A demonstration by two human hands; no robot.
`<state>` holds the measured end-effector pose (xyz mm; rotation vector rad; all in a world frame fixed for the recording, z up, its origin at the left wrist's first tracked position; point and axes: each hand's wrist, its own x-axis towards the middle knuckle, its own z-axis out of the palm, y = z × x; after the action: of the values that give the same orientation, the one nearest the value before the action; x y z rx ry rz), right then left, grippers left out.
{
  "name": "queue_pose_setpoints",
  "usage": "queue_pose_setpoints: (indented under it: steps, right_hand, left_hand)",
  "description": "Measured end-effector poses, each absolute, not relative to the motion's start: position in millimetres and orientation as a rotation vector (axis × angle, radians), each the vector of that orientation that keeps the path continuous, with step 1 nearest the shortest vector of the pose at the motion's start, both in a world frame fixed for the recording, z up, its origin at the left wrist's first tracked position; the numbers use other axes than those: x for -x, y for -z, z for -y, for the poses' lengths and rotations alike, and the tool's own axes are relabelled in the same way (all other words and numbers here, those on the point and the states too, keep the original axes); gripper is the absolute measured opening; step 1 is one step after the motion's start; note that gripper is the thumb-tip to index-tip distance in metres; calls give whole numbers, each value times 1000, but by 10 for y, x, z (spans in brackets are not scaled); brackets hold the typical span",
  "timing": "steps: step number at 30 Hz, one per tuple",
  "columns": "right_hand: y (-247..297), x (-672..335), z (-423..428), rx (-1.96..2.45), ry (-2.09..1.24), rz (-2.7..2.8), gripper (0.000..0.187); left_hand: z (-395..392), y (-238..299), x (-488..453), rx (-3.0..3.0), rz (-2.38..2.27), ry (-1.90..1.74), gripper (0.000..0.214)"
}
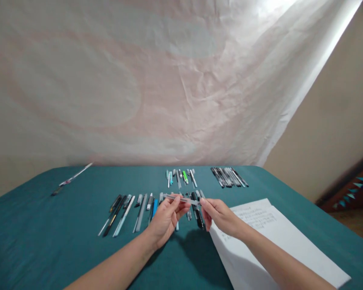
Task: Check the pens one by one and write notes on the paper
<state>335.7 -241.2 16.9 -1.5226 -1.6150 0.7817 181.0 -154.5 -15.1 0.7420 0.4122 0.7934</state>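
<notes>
My left hand is closed around a slim, translucent pen, held level above the table. At the pen's right end, the fingers of my right hand are pinched on its tip; whether a separate cap is there I cannot make out. Below and behind both hands runs a row of pens and caps, among them a pale blue-and-white pen, a clear pen, a blue pen and a thick black pen. My hands hide part of this row.
Sheets of paper with handwriting lie under my right forearm. Farther back are a small group of pens with a green one and a tight bundle of dark pens. A long thin stick-like item lies far left. A hanging cloth backs the green-covered table.
</notes>
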Motion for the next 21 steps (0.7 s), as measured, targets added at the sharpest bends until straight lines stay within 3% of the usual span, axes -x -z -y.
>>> queue_pose_setpoints:
  steps: [5,12,14,18,21]
  right_hand:
    - [-246,-3406,2446,1573,-424,1697,35]
    - [-163,-3391,2375,1378,-1078,1405,50]
    - [-192,-3426,2377,1406,-963,1455,47]
    - [-299,-3509,2439,1568,-370,1769,24]
    - [-309,-3520,2524,1586,-116,2111,39]
  left_hand:
    - [1559,97,-1835,-740,-444,-801,6]
    - [1563,33,-1872,-761,-490,-850,13]
    - [1582,3,-1881,-761,-521,-846,13]
    - [1742,-72,-1901,-868,-564,-649,6]
    - [1937,-98,-1948,-1029,-542,-382,16]
